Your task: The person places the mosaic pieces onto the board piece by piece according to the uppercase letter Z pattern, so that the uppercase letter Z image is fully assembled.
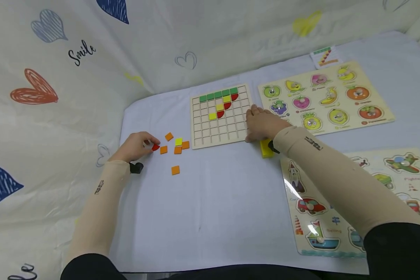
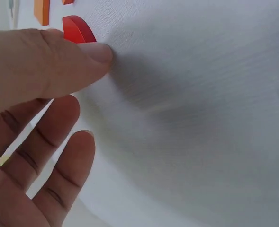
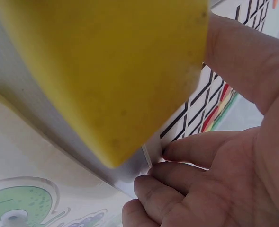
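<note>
My left hand (image 1: 134, 147) pinches a red rounded piece (image 2: 77, 29) between thumb and forefinger, just above the cloth; the other fingers are loosely bent. Several orange square tiles (image 1: 175, 170) and a yellow tile (image 1: 179, 141) lie to its right. At the right edge of a wooden grid board (image 1: 203, 142), my right hand (image 1: 264, 123) rests with its fingers touching the edge. On the board, a row of green tiles (image 1: 211, 97) runs along the top. Below it, yellow tiles (image 1: 212, 116) and red rounded pieces (image 1: 220, 114) step down diagonally to the left.
A yellow block (image 1: 266, 149) sits under my right wrist. A fruit puzzle board (image 1: 322, 126) lies right of the grid, with a pattern card (image 1: 325, 57) behind it. Nearer, under my right forearm, is a vehicle puzzle board (image 1: 301, 241). A printed curtain (image 1: 91, 85) hangs behind the table.
</note>
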`<state>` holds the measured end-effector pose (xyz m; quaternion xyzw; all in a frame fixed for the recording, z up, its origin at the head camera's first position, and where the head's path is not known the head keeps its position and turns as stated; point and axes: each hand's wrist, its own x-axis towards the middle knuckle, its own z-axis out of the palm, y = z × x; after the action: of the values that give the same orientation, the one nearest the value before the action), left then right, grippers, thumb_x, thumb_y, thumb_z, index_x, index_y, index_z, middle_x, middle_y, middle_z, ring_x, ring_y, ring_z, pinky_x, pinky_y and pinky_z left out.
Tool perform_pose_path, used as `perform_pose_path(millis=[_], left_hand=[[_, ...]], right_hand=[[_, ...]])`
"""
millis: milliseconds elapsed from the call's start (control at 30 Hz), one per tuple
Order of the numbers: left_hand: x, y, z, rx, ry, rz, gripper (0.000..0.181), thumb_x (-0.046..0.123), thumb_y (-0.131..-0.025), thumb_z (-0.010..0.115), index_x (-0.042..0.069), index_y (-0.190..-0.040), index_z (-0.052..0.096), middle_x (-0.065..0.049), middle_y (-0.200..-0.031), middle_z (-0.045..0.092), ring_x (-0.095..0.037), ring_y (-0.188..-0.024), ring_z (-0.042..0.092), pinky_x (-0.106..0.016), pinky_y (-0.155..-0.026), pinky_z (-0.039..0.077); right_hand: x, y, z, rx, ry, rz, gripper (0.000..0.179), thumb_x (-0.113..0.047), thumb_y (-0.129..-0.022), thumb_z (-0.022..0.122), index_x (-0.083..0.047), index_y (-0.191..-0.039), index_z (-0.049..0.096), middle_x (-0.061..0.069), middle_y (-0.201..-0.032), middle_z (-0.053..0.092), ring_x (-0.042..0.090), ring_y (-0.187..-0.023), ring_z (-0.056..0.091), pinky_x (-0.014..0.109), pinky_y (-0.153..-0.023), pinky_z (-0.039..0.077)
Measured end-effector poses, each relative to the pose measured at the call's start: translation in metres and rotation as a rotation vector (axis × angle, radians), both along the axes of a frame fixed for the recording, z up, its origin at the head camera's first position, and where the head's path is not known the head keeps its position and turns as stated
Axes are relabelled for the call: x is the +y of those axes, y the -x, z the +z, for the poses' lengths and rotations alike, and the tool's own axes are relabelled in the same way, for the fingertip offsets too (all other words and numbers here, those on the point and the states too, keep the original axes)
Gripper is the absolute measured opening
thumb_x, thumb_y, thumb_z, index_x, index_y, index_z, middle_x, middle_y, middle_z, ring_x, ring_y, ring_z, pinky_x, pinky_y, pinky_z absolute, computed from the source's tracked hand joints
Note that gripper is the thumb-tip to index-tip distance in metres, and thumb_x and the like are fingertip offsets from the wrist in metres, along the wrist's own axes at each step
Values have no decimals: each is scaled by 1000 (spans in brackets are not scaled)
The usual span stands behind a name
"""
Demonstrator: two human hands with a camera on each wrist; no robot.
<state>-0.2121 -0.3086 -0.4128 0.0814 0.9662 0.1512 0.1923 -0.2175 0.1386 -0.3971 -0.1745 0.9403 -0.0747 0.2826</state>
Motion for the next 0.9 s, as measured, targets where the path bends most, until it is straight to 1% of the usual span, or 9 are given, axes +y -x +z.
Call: perform_pose_path(millis=[167,233,333,467,533,633,700,900], left_hand=[[3,0,2,10,6,-9,28,3,-91,73,13,-117,79,-9,-120,73,-29,-108,56,-45,-96,50],[4,0,3,10,15,-5,26,6,-91,74,13,-116,79,-10,-118,73,-30,-106,56,-44,-95,50],[5,0,3,19,31,20,25,11,-90,75,13,-115,79,-10,-113,73,-29,-102,56,-41,-91,50],[8,0,0,67,22,66,27,18,-87,78,15,-113,80,-8,-104,73,-26,-96,55,-36,-84,47],[12,2,-1,103,-4,71,27,21,-84,79,15,-111,80,-7,-102,73,-26,-93,55,-35,-81,46],[25,7,-2,144,-49,58,28,22,-83,81,15,-109,80,-6,-100,74,-25,-91,56,-34,-78,46],[36,11,-3,159,-68,44,27,24,-83,82,15,-109,81,-6,-100,74,-24,-90,56,-33,-76,47],[77,24,-3,159,-97,-2,28,24,-84,83,13,-110,80,-7,-98,74,-25,-85,57,-32,-71,48]], right_hand=[[0,0,-1,6,-4,-8,99,-36,-99,69,13,-161,9,34,-170,0,48,-161,5,56,-132,9],[0,0,-1,3,-4,-10,99,-36,-99,69,13,-161,9,34,-170,0,48,-160,5,57,-132,9],[0,-1,0,1,-1,-8,99,-37,-99,69,13,-161,9,34,-170,0,49,-160,5,57,-131,9],[1,-2,1,0,2,-3,99,-38,-99,69,12,-161,9,34,-170,0,48,-160,4,57,-131,9],[2,-2,2,2,3,-3,99,-37,-99,69,12,-161,10,34,-170,0,48,-160,4,57,-131,9],[3,-3,2,1,-1,-3,99,-37,-99,68,13,-161,10,34,-170,0,48,-160,4,57,-131,9],[3,-3,2,-1,-4,-6,98,-37,-99,68,13,-161,10,34,-170,0,48,-160,5,57,-131,9],[2,-4,3,-8,16,-15,98,-36,-100,68,12,-161,10,32,-171,-1,47,-161,4,56,-132,9]])
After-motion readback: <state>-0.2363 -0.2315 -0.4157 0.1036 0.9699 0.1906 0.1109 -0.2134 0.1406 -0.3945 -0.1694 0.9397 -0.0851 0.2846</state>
